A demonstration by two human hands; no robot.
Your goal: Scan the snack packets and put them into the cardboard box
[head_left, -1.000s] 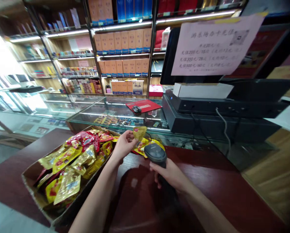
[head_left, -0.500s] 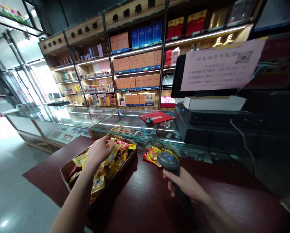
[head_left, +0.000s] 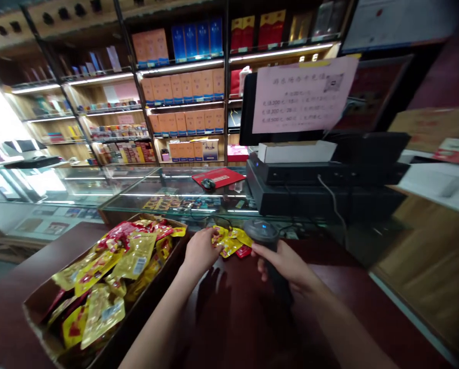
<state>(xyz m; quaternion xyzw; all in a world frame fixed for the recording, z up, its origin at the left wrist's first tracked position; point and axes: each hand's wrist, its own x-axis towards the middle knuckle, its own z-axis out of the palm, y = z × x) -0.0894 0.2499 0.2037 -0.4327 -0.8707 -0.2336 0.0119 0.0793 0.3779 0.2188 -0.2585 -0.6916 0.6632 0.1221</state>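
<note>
There goes the left hand (head_left: 200, 252), fingers curled narrow, right up against the yellow snack packets (head_left: 227, 242) near the far edge of the counter (head_left: 329, 253), while the right hand (head_left: 281, 262) wraps a barcode scanner (head_left: 262, 230) just beside them.

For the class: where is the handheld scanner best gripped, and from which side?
Grip the handle of the scanner, below its domed head, coming from the right, as the right hand does. The narrow handle slopes down toward the person, so fingers can wrap around it while the head stays clear.
</note>
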